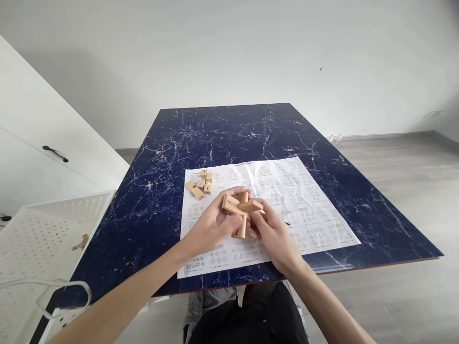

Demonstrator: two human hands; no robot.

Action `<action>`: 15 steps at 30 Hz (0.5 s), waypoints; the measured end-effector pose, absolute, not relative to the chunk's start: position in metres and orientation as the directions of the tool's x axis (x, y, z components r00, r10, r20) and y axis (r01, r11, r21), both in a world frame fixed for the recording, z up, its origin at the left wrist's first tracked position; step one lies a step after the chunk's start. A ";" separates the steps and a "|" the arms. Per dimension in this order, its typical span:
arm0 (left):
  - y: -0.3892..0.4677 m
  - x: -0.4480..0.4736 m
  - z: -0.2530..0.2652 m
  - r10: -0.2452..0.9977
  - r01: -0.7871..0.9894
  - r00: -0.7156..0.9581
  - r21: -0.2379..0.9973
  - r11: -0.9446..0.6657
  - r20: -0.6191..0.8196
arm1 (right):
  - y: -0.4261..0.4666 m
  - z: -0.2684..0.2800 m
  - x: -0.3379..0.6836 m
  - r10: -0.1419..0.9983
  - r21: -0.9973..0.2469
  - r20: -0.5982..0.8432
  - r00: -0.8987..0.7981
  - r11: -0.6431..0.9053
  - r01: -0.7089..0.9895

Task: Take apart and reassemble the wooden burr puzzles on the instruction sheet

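Between my hands, above the paper sheet, is a wooden interlocking puzzle (232,204) made of crossed light-wood bars pointing several ways. My left hand (217,222) closes round its left side, with the thumb pressed on the front near the lower bar. From the right, my right hand (274,234) grips the puzzle, its thumb and fingers by the right-hand bars. The palms and bars hide some of the fingertips. Several loose notched wooden pieces (201,184) lie in a small cluster on the sheet's upper left corner. The creased instruction sheet (315,210) carries rows of small printed diagrams.
The sheet lies near the front edge of a dark blue marble-patterned table (222,129). At left stand a white perforated surface (46,248) with a small wooden piece (81,242) and a white cable (68,283), and a white cabinet (46,119) with black handles.
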State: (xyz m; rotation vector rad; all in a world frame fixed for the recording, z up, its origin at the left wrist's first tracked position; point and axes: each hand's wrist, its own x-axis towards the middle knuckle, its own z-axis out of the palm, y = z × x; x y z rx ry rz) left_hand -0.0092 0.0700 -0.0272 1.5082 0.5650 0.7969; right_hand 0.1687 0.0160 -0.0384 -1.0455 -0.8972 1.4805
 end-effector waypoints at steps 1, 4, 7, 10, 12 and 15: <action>0.070 -0.010 -0.029 0.731 -0.118 0.665 0.988 -0.101 0.155 | 0.016 -0.038 0.170 0.985 -0.919 -0.162 -0.055 -0.171 -0.356; 0.071 -0.010 -0.033 0.714 -0.097 0.684 0.989 -0.113 0.149 | 0.016 -0.036 0.171 0.979 -0.893 -0.194 -0.065 -0.203 -0.401; 0.070 -0.009 -0.034 0.753 -0.081 0.646 0.992 -0.094 0.124 | 0.016 -0.035 0.171 0.979 -0.885 -0.193 -0.072 -0.205 -0.419; 0.070 -0.010 -0.034 0.773 -0.122 0.622 0.991 -0.064 0.126 | 0.017 -0.034 0.171 0.980 -0.883 -0.169 -0.108 -0.199 -0.425; 0.071 -0.010 -0.034 0.774 -0.133 0.620 0.990 -0.056 0.127 | 0.016 -0.034 0.172 0.978 -0.878 -0.153 -0.141 -0.200 -0.434; 0.075 -0.011 -0.035 0.764 -0.140 0.627 0.987 -0.084 0.153 | 0.013 -0.032 0.173 0.977 -0.864 -0.140 -0.159 -0.199 -0.463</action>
